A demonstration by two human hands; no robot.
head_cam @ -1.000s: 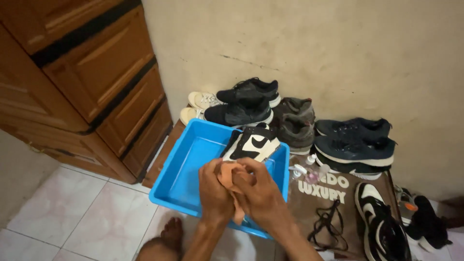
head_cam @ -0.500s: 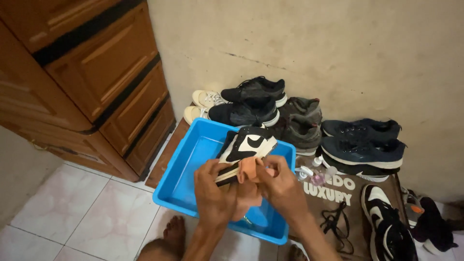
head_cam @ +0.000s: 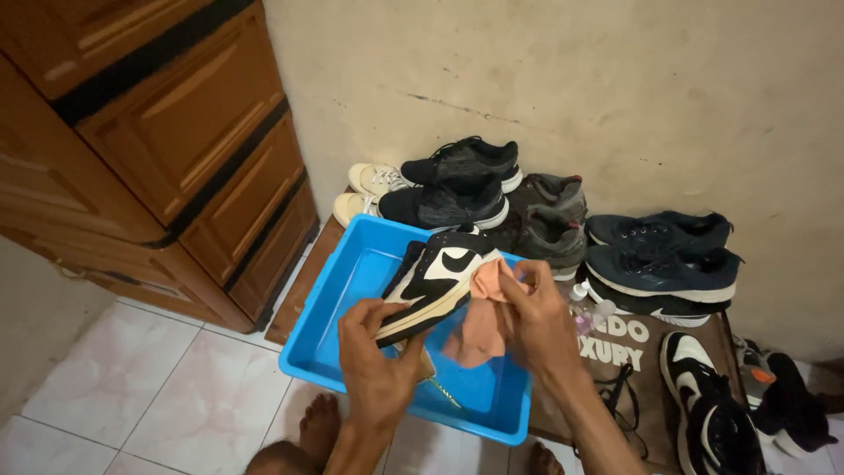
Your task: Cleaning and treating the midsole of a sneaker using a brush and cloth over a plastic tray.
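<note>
My left hand [head_cam: 376, 362] grips the heel end of a black, white and cream sneaker [head_cam: 437, 279], holding it tilted over a blue plastic tub [head_cam: 336, 322]. My right hand [head_cam: 539, 320] holds an orange cloth [head_cam: 483, 320] pressed against the side of that sneaker. The cloth hangs down into the tub. A small brush-like thing lies in the tub under my left hand, mostly hidden.
Several pairs of shoes line the beige wall: cream [head_cam: 373, 180], black [head_cam: 457, 183], grey [head_cam: 547, 215], navy [head_cam: 664, 255]. A black-and-white sneaker [head_cam: 708, 403] and loose laces [head_cam: 620, 391] lie on a brown mat [head_cam: 629, 345]. Wooden drawers [head_cam: 176, 141] stand left. My bare foot [head_cam: 317, 427] rests on white tiles.
My hands came apart from wringing the cloth together. The left hand took hold of the sneaker and lifted it, and the right hand brought the cloth against it.
</note>
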